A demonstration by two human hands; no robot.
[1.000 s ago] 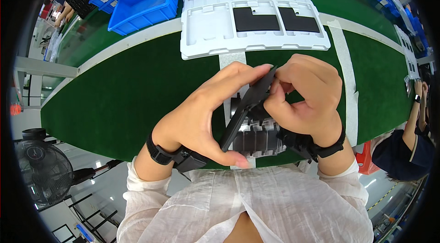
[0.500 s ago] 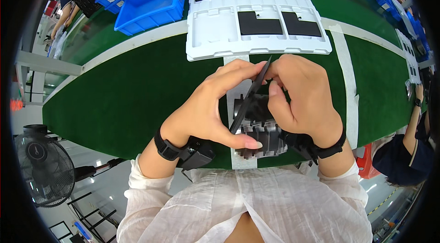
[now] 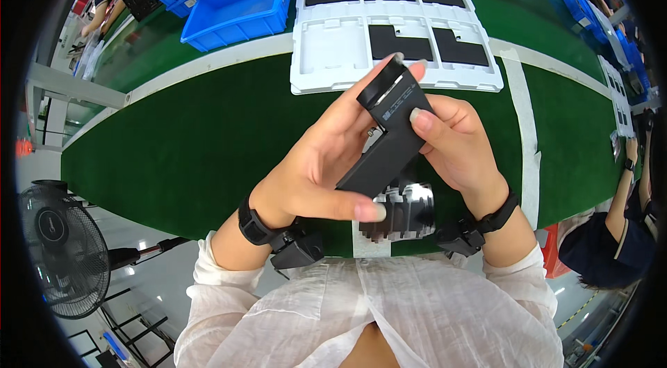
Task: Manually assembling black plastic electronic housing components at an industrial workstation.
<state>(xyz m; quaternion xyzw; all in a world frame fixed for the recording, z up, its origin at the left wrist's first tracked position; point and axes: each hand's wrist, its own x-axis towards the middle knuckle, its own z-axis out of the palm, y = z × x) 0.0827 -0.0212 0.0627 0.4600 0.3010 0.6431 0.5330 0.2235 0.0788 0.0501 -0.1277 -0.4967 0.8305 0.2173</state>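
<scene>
A flat black L-shaped battery pack (image 3: 393, 139) is held up and tilted between my two hands, its printed face toward me. My left hand (image 3: 323, 153) is closed round its left side, thumb on the lower corner and fingers at the upper end. With thumb in front and fingers behind, my right hand (image 3: 455, 142) pinches the right edge. A small connector shows in the notch of the L. Under the battery, glossy black adhesive pieces on clear film (image 3: 399, 215) lie on the green table mat (image 3: 187, 139), partly hidden by my hands.
Beyond my hands stands a white moulded tray (image 3: 326, 83) with several similar black packs and one bare compartment. Blue bins (image 3: 236, 21) are at the back left. A fan (image 3: 59, 243) stands at left; another person (image 3: 611, 229) sits at right.
The battery pack has turned from edge-on to showing its broad printed face. My right hand has shifted from its upper end to its right edge, thumb now on the face.
</scene>
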